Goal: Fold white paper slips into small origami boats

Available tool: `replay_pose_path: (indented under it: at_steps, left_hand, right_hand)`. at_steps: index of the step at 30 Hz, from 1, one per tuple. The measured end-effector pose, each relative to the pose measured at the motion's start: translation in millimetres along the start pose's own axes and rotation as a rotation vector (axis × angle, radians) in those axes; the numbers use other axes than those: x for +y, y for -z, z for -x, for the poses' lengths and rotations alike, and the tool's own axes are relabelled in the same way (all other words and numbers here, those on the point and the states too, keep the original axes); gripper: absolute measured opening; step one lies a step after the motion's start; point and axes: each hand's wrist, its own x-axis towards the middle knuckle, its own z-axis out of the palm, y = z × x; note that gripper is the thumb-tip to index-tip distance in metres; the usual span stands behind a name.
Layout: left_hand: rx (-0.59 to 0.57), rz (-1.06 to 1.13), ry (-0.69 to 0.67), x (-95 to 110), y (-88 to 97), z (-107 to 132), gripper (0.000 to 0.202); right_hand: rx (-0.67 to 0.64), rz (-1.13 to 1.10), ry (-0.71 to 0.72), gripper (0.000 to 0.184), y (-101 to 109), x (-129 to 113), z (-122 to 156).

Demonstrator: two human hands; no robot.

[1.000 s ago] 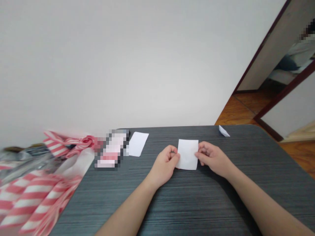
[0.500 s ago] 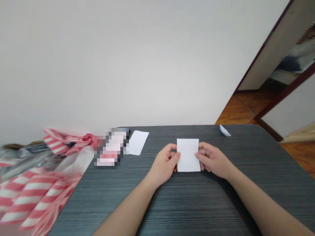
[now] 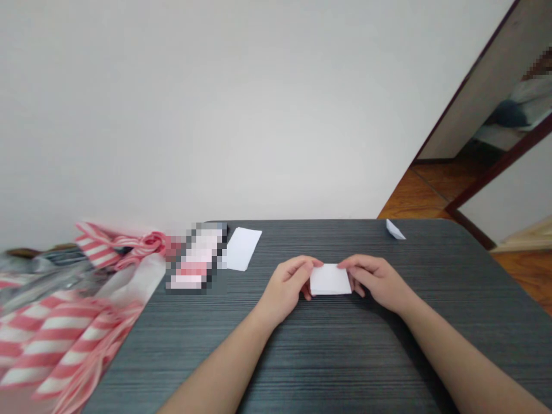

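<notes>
A small white sheet of paper (image 3: 330,280), folded over so that it looks short and wide, is between my two hands above the dark table. My left hand (image 3: 290,283) grips its left side, thumb on top and fingers curled beneath. On the right side, my right hand (image 3: 374,279) holds it the same way, with a fingertip at the upper right corner. The paper's lower edge shows more than one layer. Parts of the fingers are hidden behind it.
The dark wood-grain table (image 3: 302,356) stands against a white wall. Near its far left lie a white sheet (image 3: 244,249) and a pixelated phone-like object (image 3: 196,259). A small folded paper piece (image 3: 395,230) sits far right. Pink-and-white striped cloth (image 3: 60,339) is heaped at left.
The paper's upper part has been folded over, so it now looks about half as tall. My fingers have shifted up to its top corners.
</notes>
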Motion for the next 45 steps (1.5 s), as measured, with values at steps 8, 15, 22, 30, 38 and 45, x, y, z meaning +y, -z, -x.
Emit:
replay_pose_path:
  at_steps: [8,15,22,30,38,45]
  left_hand:
    - [0.017,-0.151,-0.002,1.7,-4.8,1.8,0.021]
    - [0.005,-0.101,-0.024,3.7,-6.3,1.9,0.04]
    - [-0.046,-0.274,0.005,4.1,-4.7,1.5,0.024]
    - [-0.017,-0.336,-0.013,4.6,-4.1,1.5,0.026]
    - [-0.023,-0.329,-0.011,6.0,-4.3,2.1,0.024]
    - [-0.037,-0.323,0.002,9.0,-5.2,2.4,0.028]
  right_hand:
    - [0.015,-0.062,0.0,0.03,-7.5,-3.1,0.2]
    - [0.058,0.057,-0.014,0.023,-6.2,2.1,-0.1]
    - [0.148,0.044,0.0,0.023,-7.7,-0.3,-0.1]
    - [0.116,0.017,-0.005,0.031,-8.9,2.0,-0.4]
    - [0.038,0.128,-0.069,0.029,-6.6,-5.4,1.1]
    - [0.02,0.162,-0.055,0.025,-5.1,-6.3,2.0]
